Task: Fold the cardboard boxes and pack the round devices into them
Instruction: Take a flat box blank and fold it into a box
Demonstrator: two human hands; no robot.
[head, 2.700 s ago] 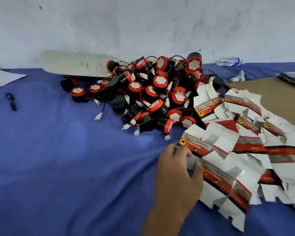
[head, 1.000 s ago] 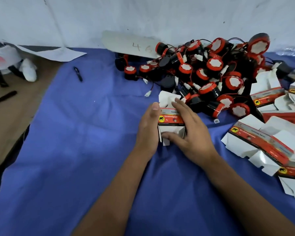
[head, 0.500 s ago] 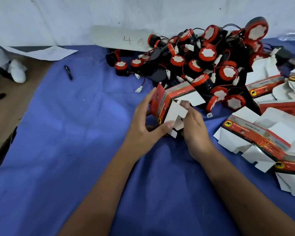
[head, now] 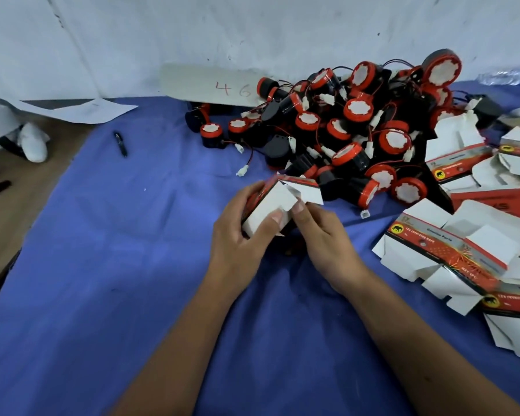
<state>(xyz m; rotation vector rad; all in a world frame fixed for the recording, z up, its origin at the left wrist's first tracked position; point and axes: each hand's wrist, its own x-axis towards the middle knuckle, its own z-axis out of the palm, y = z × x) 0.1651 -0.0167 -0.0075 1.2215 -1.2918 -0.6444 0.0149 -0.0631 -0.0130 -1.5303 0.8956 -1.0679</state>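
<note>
Here, in the head view, your left hand [head: 237, 235] curls round the left side of the cardboard box [head: 270, 205], thumb pressed flat on its white end flap. Your right hand [head: 324, 238] comes in from the right, its fingertips pinching the flap's edge next to that thumb, so both hands grip the one box. The box is tilted, held just above the blue cloth [head: 132, 265] near the middle of the worktop, one more white flap standing open toward the pile.

One box is in your hands. The flat boxes [head: 451, 247] at the right edge overlap too much to count; at least six show. The round devices [head: 351, 133], black with red rims and white faces, lie heaped toward the far edge, too tangled in wires to count.

A white card marked "46" [head: 213, 85] leans against the pale wall [head: 252, 28]. One black pen [head: 120, 144] lies on the cloth toward the far left; a sheet of paper [head: 81, 111] lies at the far left corner.
</note>
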